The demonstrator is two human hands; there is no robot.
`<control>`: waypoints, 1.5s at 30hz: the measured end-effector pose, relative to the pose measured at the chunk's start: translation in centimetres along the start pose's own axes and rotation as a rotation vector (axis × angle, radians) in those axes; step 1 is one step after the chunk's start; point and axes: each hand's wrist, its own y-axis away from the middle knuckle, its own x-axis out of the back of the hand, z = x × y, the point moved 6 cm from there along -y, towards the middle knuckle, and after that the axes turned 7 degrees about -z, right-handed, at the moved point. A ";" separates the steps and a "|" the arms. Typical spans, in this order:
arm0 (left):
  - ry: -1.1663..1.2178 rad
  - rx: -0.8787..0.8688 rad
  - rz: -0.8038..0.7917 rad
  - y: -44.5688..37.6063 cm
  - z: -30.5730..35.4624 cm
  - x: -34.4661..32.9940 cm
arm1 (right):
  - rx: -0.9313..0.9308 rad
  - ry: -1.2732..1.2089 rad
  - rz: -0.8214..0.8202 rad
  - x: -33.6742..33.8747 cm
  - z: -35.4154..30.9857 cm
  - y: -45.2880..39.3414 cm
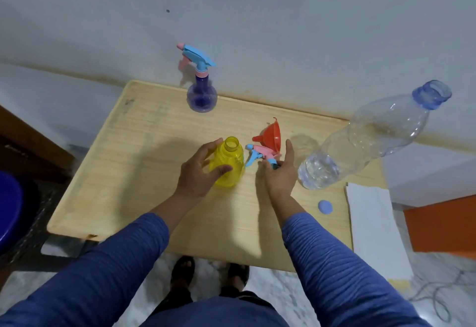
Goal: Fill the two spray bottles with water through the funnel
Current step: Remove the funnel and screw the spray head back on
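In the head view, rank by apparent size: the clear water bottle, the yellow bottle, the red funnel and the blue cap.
1. Clear water bottle, though it stands nearer the wide-angle edge, which may stretch it.
2. Yellow bottle.
3. Red funnel.
4. Blue cap.

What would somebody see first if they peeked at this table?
Probably the bright yellow spray bottle in the middle of the wooden table, open at the top, with the left hand around it. Beside it the right hand holds its pink and blue spray top, next to a red funnel. A big clear water bottle stands uncapped on the right.
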 end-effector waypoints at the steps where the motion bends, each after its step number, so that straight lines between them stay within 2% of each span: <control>1: -0.005 -0.002 0.001 0.0 0.0 0.0 | 0.002 -0.014 0.019 0.2 -0.2 0.2; 4: -0.020 0.001 0.003 0.0 0.2 0.1 | 0.042 -0.088 0.084 0.9 -1.5 0.7; 9: 0.007 0.034 -0.009 0.3 0.4 0.1 | 0.214 -0.226 0.162 2.6 -6.9 2.0; 15: 0.069 0.028 -0.017 0.3 0.5 0.1 | 0.384 -0.554 0.131 4.6 -15.3 3.5; 21: 0.076 0.050 -0.043 0.1 0.0 0.0 | 0.536 -0.544 0.122 4.9 -20.0 5.5; 34: 0.077 0.019 -0.043 0.3 0.1 0.1 | 0.654 -0.482 0.182 4.3 -21.4 6.0; 40: 0.083 0.024 -0.021 0.3 0.3 0.0 | 0.608 -0.430 0.078 1.8 -17.7 6.2; 45: 0.084 0.015 -0.015 0.3 0.4 0.0 | 0.565 -0.288 -0.058 -1.3 -13.2 6.9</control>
